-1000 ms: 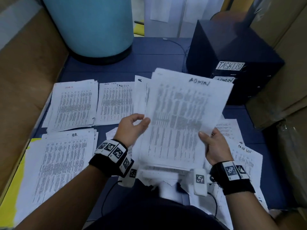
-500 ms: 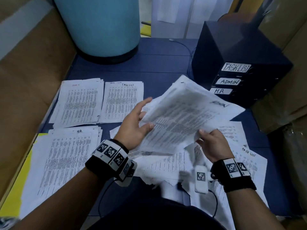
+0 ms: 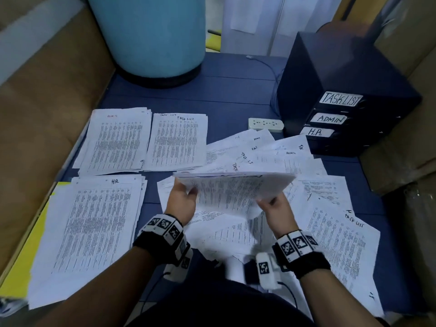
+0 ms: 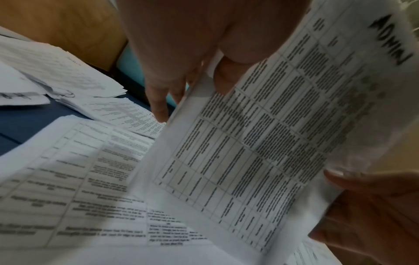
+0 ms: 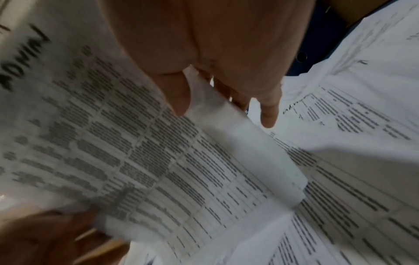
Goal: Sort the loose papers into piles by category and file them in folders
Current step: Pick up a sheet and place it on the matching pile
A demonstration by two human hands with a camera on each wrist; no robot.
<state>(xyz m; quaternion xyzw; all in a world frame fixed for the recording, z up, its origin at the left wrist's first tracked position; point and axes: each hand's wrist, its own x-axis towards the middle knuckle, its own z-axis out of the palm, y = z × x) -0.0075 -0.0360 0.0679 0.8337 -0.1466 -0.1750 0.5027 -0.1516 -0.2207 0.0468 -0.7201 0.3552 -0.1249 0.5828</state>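
**Sheaf of ADMIN sheets held level over the loose heap**

Both hands gripped one thin sheaf of papers at centre frame, nearly flat above the desk. The left hand pinched its left edge, thumb on top and fingers beneath; the right hand pinched the lower right corner the same way. The wrist views showed "ADMIN" handwritten on the top sheet.

The sheets were light, limp printer paper, sagging between the grips and likely to slide apart, so holding opposite edges with support underneath seemed wise.

Below lay the unsorted heap, fanned and overlapping. At left sat three squared piles: ADMIN pile, task list pile and HR pile. A dark, boxy drawer unit with paper labels stood at upper right.
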